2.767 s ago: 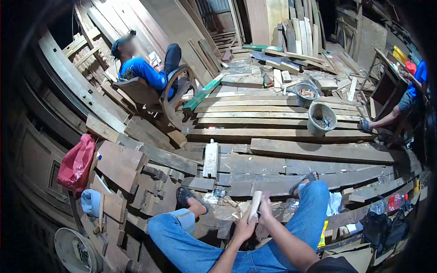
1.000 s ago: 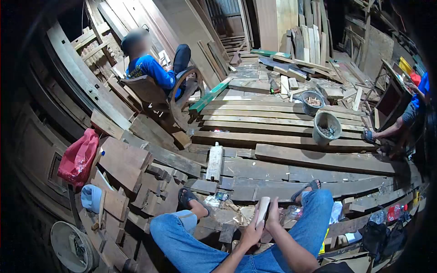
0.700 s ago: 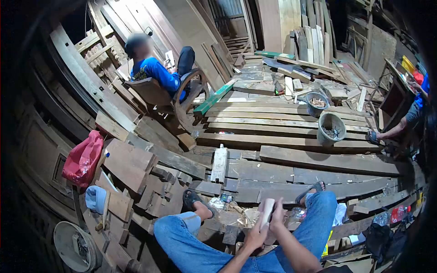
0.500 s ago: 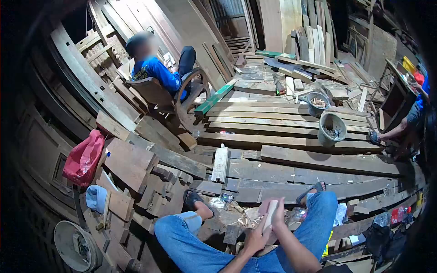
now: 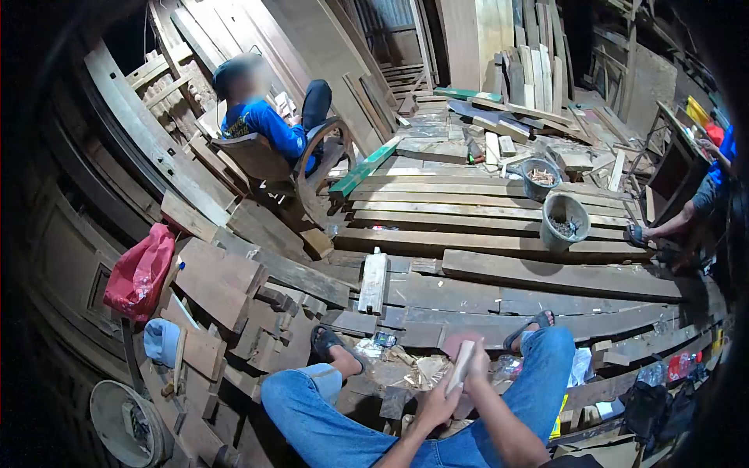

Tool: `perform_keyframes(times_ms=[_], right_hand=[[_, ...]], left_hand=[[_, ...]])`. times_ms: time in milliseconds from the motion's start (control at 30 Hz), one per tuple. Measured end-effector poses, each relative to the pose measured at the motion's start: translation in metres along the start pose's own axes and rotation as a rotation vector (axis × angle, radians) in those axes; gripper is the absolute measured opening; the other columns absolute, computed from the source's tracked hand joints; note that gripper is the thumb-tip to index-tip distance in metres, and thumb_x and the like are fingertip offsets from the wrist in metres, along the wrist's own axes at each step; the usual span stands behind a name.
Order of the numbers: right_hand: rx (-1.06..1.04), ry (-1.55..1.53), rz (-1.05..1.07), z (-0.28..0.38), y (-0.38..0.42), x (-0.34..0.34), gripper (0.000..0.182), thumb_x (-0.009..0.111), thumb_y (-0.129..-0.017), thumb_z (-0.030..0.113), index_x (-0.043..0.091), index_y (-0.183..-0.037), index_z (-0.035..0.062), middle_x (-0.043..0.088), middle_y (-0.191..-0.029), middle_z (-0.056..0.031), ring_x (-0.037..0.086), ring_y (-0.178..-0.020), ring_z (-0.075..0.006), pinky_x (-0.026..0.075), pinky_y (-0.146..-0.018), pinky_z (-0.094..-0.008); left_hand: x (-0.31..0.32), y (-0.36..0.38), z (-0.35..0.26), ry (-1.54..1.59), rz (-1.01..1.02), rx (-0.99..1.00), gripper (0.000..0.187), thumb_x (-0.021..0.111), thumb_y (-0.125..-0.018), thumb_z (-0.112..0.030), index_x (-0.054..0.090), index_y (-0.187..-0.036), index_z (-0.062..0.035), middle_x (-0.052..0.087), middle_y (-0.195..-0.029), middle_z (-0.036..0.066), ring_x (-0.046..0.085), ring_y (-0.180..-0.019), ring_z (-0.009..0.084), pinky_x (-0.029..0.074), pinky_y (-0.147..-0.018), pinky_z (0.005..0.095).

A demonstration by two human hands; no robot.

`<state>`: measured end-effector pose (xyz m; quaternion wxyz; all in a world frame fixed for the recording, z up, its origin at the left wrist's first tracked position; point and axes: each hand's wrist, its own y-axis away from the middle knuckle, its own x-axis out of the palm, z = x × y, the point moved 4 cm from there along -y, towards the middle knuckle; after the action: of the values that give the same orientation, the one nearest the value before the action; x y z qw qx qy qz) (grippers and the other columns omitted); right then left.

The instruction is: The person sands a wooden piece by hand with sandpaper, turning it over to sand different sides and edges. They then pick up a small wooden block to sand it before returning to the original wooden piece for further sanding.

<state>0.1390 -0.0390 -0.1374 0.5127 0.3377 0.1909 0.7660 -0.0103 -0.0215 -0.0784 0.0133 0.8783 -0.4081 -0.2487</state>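
Note:
A short pale wooden block [image 5: 461, 365] is tilted upward between my hands, over the gap between my knees. My left hand [image 5: 438, 406] is closed round its lower end. Close against the block's right side, my right hand [image 5: 478, 368] has its fingers curled in. A thin pinkish sheet [image 5: 460, 341], which looks like sandpaper, shows behind the block's upper end next to my right fingers. The right hand's exact grip on the sheet and block is partly hidden. Wood scraps [image 5: 427, 370] lie on the floor just past my hands.
A stained white bottle-shaped block [image 5: 373, 282] lies ahead on long beams [image 5: 468, 234]. Two buckets [image 5: 565, 221] stand beyond. At left are a red bag [image 5: 140, 273] and a pale bucket [image 5: 129, 421]. One person [image 5: 265, 129] sits in a chair; another [image 5: 706, 187] is at far right.
My right hand and the pinkish sheet have shifted slightly up along the block. The sheet shows more above the block's end. My left hand keeps its hold.

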Motion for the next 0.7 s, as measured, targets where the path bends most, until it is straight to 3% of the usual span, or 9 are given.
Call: perform_keyframes(times_ms=[100, 200, 267, 300, 400, 500, 533, 633, 700], right_hand=[[-0.182, 0.19, 0.004, -0.02, 0.011, 0.006, 0.052, 0.033, -0.112, 0.037, 0.067, -0.119, -0.002, 0.07, -0.101, -0.0113, 0.066, -0.093, -0.0203, 0.053, -0.083, -0.0395], [-0.085, 0.044, 0.068, -0.007, 0.037, 0.02, 0.052, 0.034, -0.112, 0.037, 0.067, -0.115, -0.0022, 0.069, -0.099, -0.0111, 0.066, -0.086, -0.0203, 0.054, -0.078, -0.0402], [-0.06, 0.172, 0.07, 0.005, 0.025, 0.013, 0.051, 0.034, -0.111, 0.038, 0.067, -0.112, -0.0013, 0.067, -0.092, -0.0082, 0.066, -0.081, -0.0192, 0.055, -0.076, -0.0394], [-0.085, 0.066, 0.034, 0.019, 0.03, 0.019, 0.051, 0.035, -0.111, 0.04, 0.067, -0.108, -0.0003, 0.066, -0.087, -0.0066, 0.066, -0.08, -0.0181, 0.055, -0.076, -0.039], [-0.118, -0.067, -0.127, 0.023, 0.02, 0.015, 0.051, 0.04, -0.11, 0.043, 0.066, -0.105, -0.0003, 0.063, -0.086, -0.0061, 0.06, -0.077, -0.0173, 0.049, -0.068, -0.0379], [-0.268, 0.176, -0.047, -0.007, 0.016, 0.012, 0.05, 0.041, -0.11, 0.042, 0.065, -0.102, -0.0006, 0.062, -0.082, -0.0048, 0.054, -0.076, -0.0145, 0.045, -0.067, -0.036], [-0.333, 0.446, 0.012, -0.02, 0.005, 0.006, 0.048, 0.042, -0.11, 0.039, 0.063, -0.094, -0.0007, 0.06, -0.079, -0.0035, 0.05, -0.075, -0.0122, 0.044, -0.068, -0.0359], [-0.411, 0.406, 0.065, 0.002, 0.052, 0.028, 0.047, 0.042, -0.11, 0.037, 0.06, -0.088, -0.0004, 0.055, -0.075, -0.0021, 0.047, -0.073, -0.0117, 0.044, -0.068, -0.0349], [-0.288, 0.339, 0.088, -0.009, 0.021, 0.017, 0.047, 0.041, -0.11, 0.037, 0.063, -0.092, -0.0005, 0.06, -0.078, -0.004, 0.052, -0.074, -0.0125, 0.046, -0.068, -0.0354]], left_hand=[[0.001, -0.003, 0.012, 0.141, -0.065, -0.038, 0.058, 0.053, -0.101, -0.03, 0.043, -0.151, -0.0014, 0.059, -0.137, 0.028, 0.057, -0.129, 0.0399, 0.045, -0.106, 0.0428], [-0.018, 0.003, -0.016, 0.084, -0.096, -0.181, 0.051, 0.051, -0.101, -0.033, 0.051, -0.14, 0.0011, 0.063, -0.125, 0.031, 0.061, -0.121, 0.0434, 0.047, -0.101, 0.0477], [-0.015, 0.005, -0.023, -0.003, -0.065, -0.239, 0.049, 0.05, -0.102, -0.035, 0.055, -0.134, 0.0018, 0.065, -0.119, 0.033, 0.062, -0.118, 0.0451, 0.047, -0.099, 0.0496], [0.002, 0.0, 0.013, -0.005, -0.136, -0.221, 0.05, 0.047, -0.102, -0.041, 0.057, -0.126, 0.0019, 0.065, -0.113, 0.033, 0.062, -0.113, 0.0479, 0.046, -0.096, 0.0519], [-0.007, -0.004, 0.018, -0.047, -0.107, -0.323, 0.055, 0.045, -0.103, -0.047, 0.058, -0.122, 0.0036, 0.064, -0.114, 0.036, 0.06, -0.111, 0.0524, 0.047, -0.094, 0.0552], [-0.004, -0.005, 0.038, 0.022, -0.142, -0.321, 0.059, 0.045, -0.103, -0.05, 0.061, -0.116, 0.005, 0.063, -0.112, 0.036, 0.06, -0.11, 0.0523, 0.047, -0.093, 0.0556], [-0.003, -0.005, 0.039, 0.02, -0.177, -0.315, 0.059, 0.046, -0.103, -0.051, 0.061, -0.115, 0.005, 0.064, -0.111, 0.036, 0.061, -0.11, 0.052, 0.047, -0.092, 0.0554], [-0.004, -0.004, 0.029, 0.007, -0.189, -0.288, 0.059, 0.046, -0.103, -0.05, 0.063, -0.113, 0.0055, 0.066, -0.101, 0.035, 0.064, -0.104, 0.0502, 0.048, -0.089, 0.0544], [-0.007, -0.002, 0.019, 0.008, -0.163, -0.241, 0.059, 0.046, -0.103, -0.05, 0.065, -0.108, 0.0057, 0.067, -0.098, 0.034, 0.065, -0.102, 0.0492, 0.049, -0.087, 0.0537]])
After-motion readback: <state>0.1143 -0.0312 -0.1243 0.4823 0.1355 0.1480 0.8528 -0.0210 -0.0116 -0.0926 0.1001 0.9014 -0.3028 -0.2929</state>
